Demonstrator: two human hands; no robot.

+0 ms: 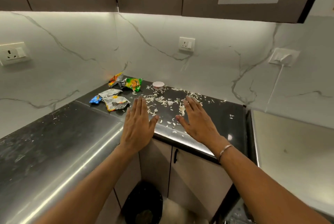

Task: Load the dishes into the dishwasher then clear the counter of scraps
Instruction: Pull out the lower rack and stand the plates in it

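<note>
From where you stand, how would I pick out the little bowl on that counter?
Find the dark counter in the corner under the marble wall. At its back edge, beneath the middle wall socket and right of the green wrapper, stands the small white bowl. It is the only round, upright dish there; its neighbours are crumpled wrappers and pale scattered scraps.

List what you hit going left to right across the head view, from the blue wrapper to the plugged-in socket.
blue wrapper → green wrapper → white bowl → right hand → plugged-in wall socket. The left hand and the scattered scraps span several of these, so they are left out.
</note>
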